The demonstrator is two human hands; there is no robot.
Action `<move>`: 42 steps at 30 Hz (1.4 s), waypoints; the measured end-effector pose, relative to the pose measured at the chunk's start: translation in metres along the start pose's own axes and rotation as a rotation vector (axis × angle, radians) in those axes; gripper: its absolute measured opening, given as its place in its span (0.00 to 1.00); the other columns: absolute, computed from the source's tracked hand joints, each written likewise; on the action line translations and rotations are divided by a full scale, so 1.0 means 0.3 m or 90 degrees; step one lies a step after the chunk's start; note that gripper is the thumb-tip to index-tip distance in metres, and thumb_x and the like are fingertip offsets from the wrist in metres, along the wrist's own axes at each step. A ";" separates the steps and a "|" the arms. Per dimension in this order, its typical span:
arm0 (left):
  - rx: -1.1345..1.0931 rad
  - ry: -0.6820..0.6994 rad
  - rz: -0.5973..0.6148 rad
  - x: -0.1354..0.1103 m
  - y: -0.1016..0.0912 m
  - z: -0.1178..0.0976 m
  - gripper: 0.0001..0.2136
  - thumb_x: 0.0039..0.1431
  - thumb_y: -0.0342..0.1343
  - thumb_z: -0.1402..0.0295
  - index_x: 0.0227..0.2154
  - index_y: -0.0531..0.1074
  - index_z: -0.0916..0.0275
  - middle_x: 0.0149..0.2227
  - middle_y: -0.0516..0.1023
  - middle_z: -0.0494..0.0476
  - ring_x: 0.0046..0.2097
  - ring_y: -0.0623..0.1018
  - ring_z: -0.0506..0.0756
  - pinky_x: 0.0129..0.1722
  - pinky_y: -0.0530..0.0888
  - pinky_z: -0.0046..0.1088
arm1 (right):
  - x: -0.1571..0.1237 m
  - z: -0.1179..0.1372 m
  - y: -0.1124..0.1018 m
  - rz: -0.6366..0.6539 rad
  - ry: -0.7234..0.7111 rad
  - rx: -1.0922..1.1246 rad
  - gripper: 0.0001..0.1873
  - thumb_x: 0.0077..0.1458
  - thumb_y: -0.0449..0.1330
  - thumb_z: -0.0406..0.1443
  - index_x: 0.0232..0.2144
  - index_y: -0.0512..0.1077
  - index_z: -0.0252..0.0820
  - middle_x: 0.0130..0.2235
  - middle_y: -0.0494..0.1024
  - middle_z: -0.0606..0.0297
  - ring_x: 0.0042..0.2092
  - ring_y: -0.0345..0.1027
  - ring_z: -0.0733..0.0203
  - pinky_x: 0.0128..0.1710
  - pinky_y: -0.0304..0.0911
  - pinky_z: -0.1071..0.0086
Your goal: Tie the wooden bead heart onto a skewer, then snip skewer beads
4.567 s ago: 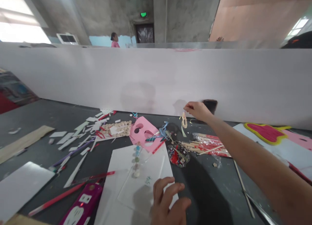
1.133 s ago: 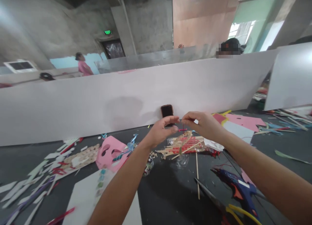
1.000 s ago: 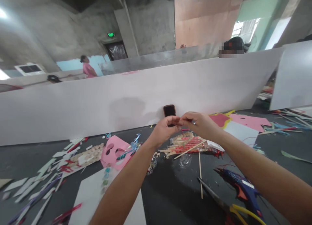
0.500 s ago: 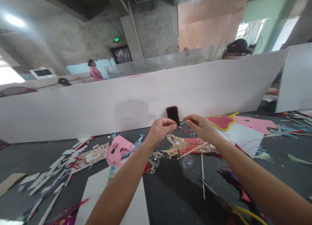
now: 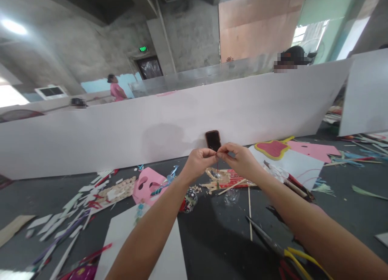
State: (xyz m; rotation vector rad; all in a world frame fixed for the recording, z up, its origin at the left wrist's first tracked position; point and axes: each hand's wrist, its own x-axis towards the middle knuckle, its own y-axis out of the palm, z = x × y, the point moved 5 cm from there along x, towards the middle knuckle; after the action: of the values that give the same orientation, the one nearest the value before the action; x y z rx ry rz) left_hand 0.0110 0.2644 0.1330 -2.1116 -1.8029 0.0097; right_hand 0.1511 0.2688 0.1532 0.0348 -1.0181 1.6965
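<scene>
My left hand and my right hand meet at the fingertips above the dark work surface. Both pinch a thin red thread that hangs down between them. Below the hands lies a strand of pale beads, partly hidden by my fingers. A small tassel dangles near it. Just behind my fingers, a black phone leans against the white board. A bundle of wooden sticks on red paper lies under my right wrist.
A pink foam mask and a round bead-filled pouch lie left of the sticks. White foam strips are scattered at the left. Yellow-handled scissors lie at the lower right. A person in pink stands far beyond the white board.
My hands have moved together from a small gap until their fingertips meet on the thread. The bead strand now sits partly under them, and my right forearm covers the blue glue gun.
</scene>
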 end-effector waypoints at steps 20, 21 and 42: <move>0.050 0.001 0.010 -0.051 0.013 -0.026 0.11 0.50 0.58 0.60 0.30 0.76 0.64 0.27 0.74 0.51 0.30 0.70 0.49 0.33 0.66 0.26 | -0.018 -0.020 -0.031 0.037 0.115 0.163 0.13 0.54 0.54 0.43 0.31 0.73 0.41 0.30 0.74 0.65 0.31 0.64 0.65 0.30 0.58 0.70; 0.056 -0.002 0.000 -0.054 0.010 -0.028 0.12 0.49 0.58 0.60 0.29 0.76 0.64 0.27 0.74 0.51 0.30 0.69 0.49 0.33 0.66 0.26 | -0.022 -0.025 -0.038 0.019 0.120 0.168 0.13 0.54 0.54 0.44 0.32 0.73 0.41 0.32 0.75 0.64 0.32 0.65 0.65 0.32 0.58 0.70; 0.192 0.008 -0.035 -0.075 0.011 -0.005 0.08 0.50 0.57 0.62 0.26 0.76 0.62 0.26 0.76 0.49 0.30 0.72 0.50 0.35 0.68 0.25 | -0.072 -0.006 0.013 0.072 0.160 0.017 0.10 0.50 0.53 0.39 0.27 0.72 0.41 0.20 0.67 0.71 0.21 0.52 0.69 0.21 0.50 0.73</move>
State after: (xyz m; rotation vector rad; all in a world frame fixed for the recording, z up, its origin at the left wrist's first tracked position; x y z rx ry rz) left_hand 0.0105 0.2421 0.1282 -1.8472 -1.7283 0.2397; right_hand 0.1574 0.2531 0.1390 -0.2176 -0.8233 1.7658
